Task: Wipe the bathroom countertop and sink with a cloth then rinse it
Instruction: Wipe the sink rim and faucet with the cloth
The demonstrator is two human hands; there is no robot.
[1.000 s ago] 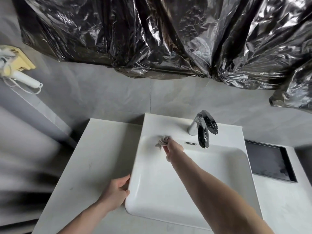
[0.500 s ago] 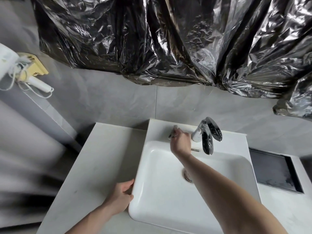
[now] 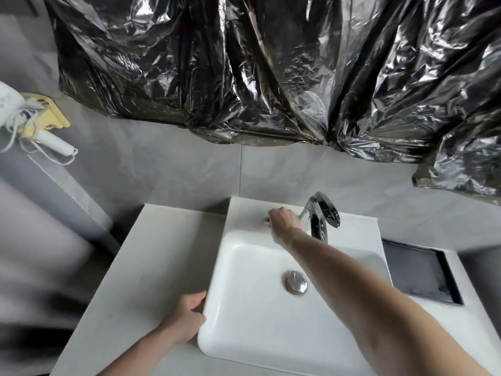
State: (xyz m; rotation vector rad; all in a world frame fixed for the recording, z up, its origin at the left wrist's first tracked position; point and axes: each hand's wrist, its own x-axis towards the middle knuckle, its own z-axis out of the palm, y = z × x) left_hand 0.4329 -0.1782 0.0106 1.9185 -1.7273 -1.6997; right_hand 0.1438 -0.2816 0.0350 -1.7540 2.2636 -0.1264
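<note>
Your right hand (image 3: 282, 222) rests curled on the flat back ledge of the glossy white rectangular sink (image 3: 244, 332), just left of the chrome faucet (image 3: 321, 221); only a sliver of the cloth (image 3: 266, 220) shows beneath the fingers. Your left hand (image 3: 187, 318) rests relaxed on the matte white worktop (image 3: 151, 267), thumb touching the sink's left wall. A round chrome drain plug (image 3: 296, 282) sits in the sink's basin.

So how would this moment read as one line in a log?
step: wiping back ledge of sink | right hand: holds cloth beside tap | left hand: rests on sink's left edge
</note>
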